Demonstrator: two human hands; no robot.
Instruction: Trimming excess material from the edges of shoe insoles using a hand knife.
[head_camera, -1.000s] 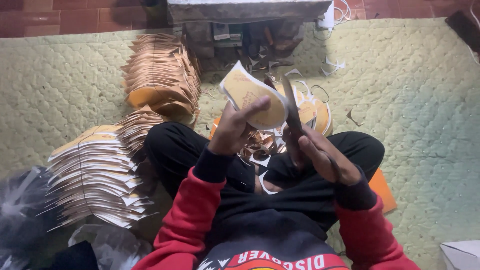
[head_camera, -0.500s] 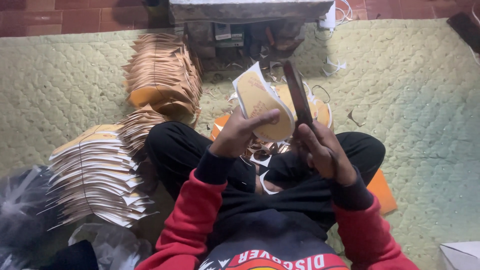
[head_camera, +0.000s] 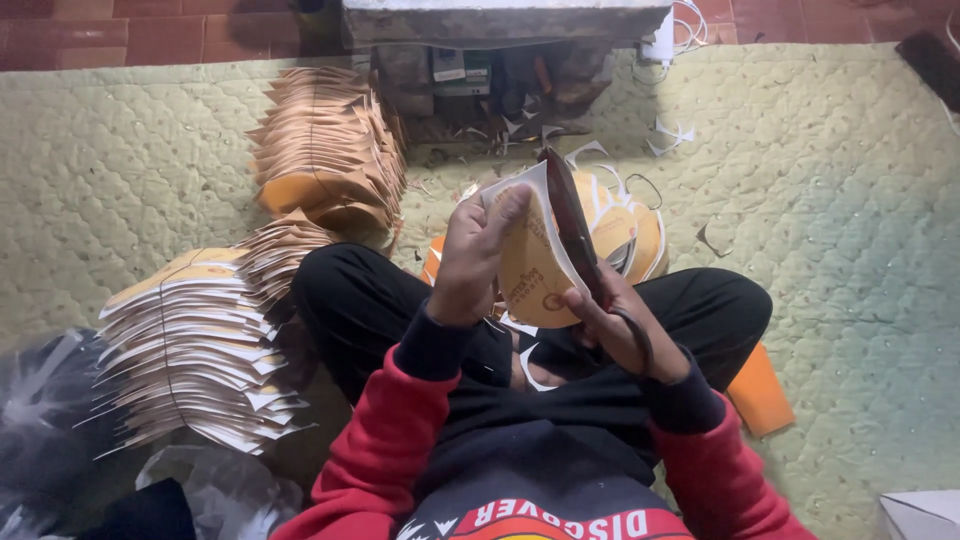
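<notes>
- A person sits cross-legged on a green quilted mat (head_camera: 150, 170), seen from above, cutting a paper shape out with scissors.
- The left hand (head_camera: 475, 255) is closed on a tan and white card (head_camera: 528, 262), thumb on its face, holding it upright over the lap in the middle of the scene.
- The right hand (head_camera: 625, 325) grips the handles of dark scissors (head_camera: 568, 222); the blades point far, along the card's right edge, and look nearly closed.
- Judging by this, the trimming of the card's white border is under way; the following snip would call for turning the card to feed the curve to the blades.
- On the left lie two fanned stacks: a tan stack (head_camera: 325, 150) farther off and a white-edged stack (head_camera: 195, 345) nearer.
- White offcuts (head_camera: 672, 132) litter the mat on the far side, beside a low box (head_camera: 500, 50).
- More round cards (head_camera: 625, 225) lie just behind the scissors, and an orange sheet (head_camera: 760, 395) shows under the right knee.
- Nothing blocks the hands.
</notes>
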